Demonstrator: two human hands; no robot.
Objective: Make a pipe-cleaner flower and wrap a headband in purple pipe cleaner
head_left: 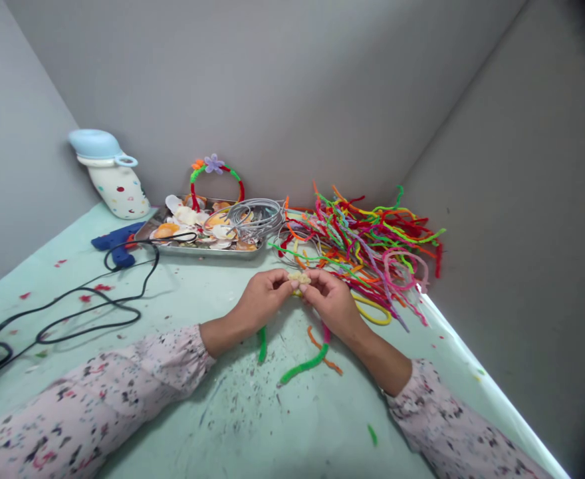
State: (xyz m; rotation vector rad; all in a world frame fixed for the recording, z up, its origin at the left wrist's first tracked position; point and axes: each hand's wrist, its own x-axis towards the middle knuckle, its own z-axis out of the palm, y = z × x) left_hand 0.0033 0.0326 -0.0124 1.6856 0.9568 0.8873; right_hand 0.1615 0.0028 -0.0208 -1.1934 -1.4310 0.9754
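My left hand [262,301] and my right hand [330,301] meet over the middle of the pale green table [183,426]. Both pinch a small cream-yellow fuzzy piece [300,277] between their fingertips. A green pipe cleaner [303,365] hangs from under the hands and curves across the table, with another green end [261,344] below my left wrist. A thin orange pipe cleaner [323,352] and a pink one lie by my right wrist. Both sleeves are pale with a dark speckled print.
A heap of coloured pipe cleaners [367,243] fills the back right corner. A metal tray [200,250] holds shells and coiled silver wire [255,216]. A blue glue gun [116,241] with black cord [73,313], a spotted white jug [113,176] and a pipe-cleaner hoop [217,174] stand behind.
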